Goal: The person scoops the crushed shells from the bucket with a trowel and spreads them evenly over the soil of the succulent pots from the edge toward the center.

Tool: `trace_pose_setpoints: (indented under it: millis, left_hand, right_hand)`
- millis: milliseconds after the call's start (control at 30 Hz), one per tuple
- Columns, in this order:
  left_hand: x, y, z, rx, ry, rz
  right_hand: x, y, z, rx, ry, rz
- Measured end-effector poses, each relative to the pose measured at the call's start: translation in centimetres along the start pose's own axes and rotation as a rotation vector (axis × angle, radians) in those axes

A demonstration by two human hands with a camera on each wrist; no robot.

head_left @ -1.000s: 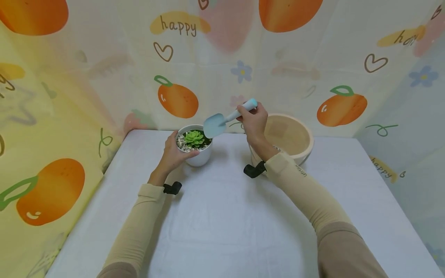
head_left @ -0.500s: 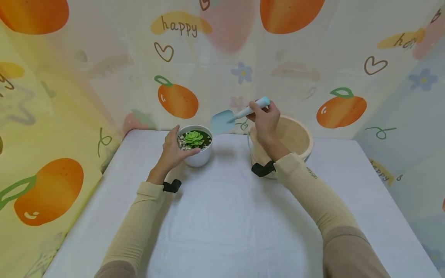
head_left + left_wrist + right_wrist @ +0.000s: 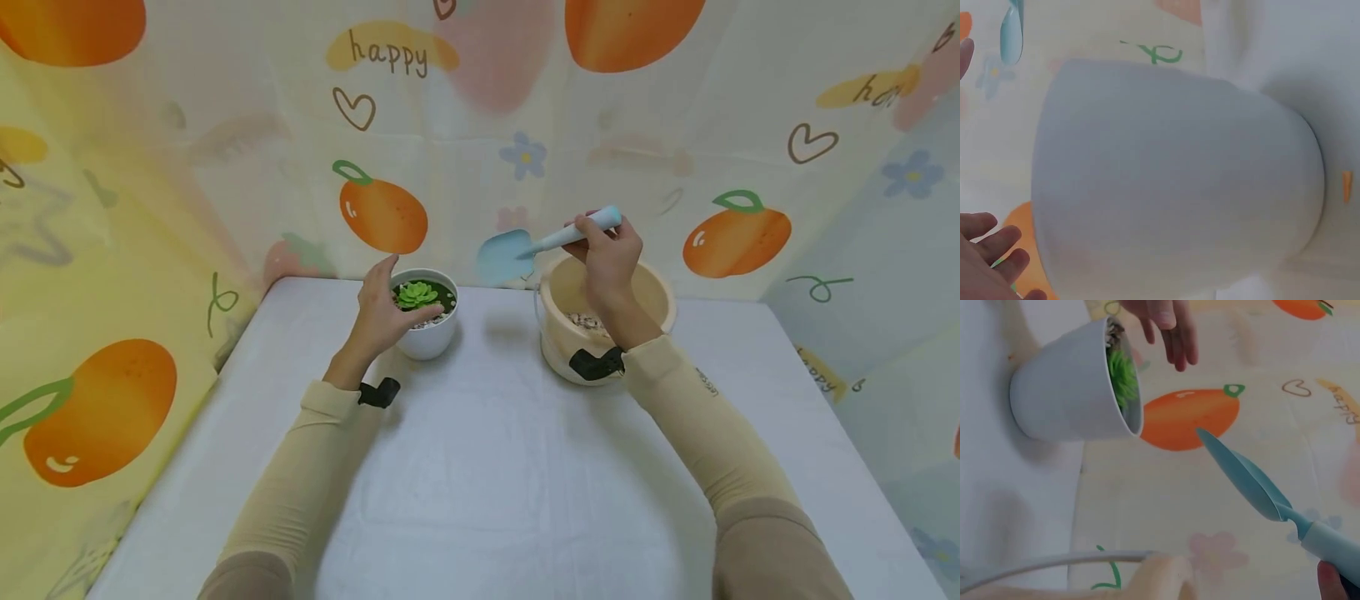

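Note:
My right hand (image 3: 613, 271) grips the handle of a pale blue garden trowel (image 3: 507, 257), raised above the table. Its blade points left, into the space between the flowerpot and the bucket. The white flowerpot (image 3: 426, 342) stands upright on the left, holding a green succulent (image 3: 417, 294) with pale pebbles around it. My left hand (image 3: 375, 317) hovers at the pot's near left side, fingers spread; in the left wrist view its fingertips (image 3: 1013, 265) show beyond the rim, apart from the wall. Below my right hand is a beige bucket (image 3: 557, 354) with pebbles (image 3: 588, 322) inside.
A white cloth covers the table (image 3: 450, 483). Behind it hangs a fruit-patterned curtain (image 3: 465, 167), close to the pot and bucket. The bucket's thin handle (image 3: 1066, 559) hangs down its left side. A small orange mark (image 3: 1347, 186) lies near the pot's base.
My right hand has carried the trowel rightward from over the pot toward the bucket, uncovering pebbles in the bucket. My left hand has loosened from the pot and risen slightly.

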State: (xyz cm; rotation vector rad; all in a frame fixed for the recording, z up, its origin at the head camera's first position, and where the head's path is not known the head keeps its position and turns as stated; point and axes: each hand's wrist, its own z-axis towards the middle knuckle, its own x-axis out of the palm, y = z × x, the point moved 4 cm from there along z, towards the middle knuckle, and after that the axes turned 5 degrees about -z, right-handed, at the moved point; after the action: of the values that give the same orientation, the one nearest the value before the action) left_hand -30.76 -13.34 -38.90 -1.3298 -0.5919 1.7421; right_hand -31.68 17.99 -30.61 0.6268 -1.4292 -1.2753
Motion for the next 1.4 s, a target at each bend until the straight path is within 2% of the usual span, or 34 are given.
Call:
trace_pose_setpoints:
  millis: [100,333,600,933,1167,1400]
  left_hand:
    - [0.1,-0.5,0.2,-0.02,0.012,-0.042]
    - [1.2,-1.4,0.6,-0.011,0.029,-0.082]
    - [2.9,-2.8,0.8,0.031,0.065,-0.119]
    - [5.0,-4.4,1.1,0.083,0.094,-0.119]
    - [6.7,-5.3,1.1,0.049,0.143,-0.151]
    - [8.2,-6.3,1.1,0.066,0.199,-0.171]
  right_hand:
    - [-0.8,0.4,0.2,-0.009,-0.006,0.014]
    - [-2.6,1.3,0.6,-0.025,-0.02,0.043]
    - [-4.8,2.8,0.8,-0.019,-0.026,0.049]
    - [-6.9,4.9,1.1,-0.058,-0.045,0.016]
    - [-8.1,5.3,1.4,-0.029,-0.053,-0.023]
    - [-9.3,5.4,1.7,-0.049,-0.057,-0.059]
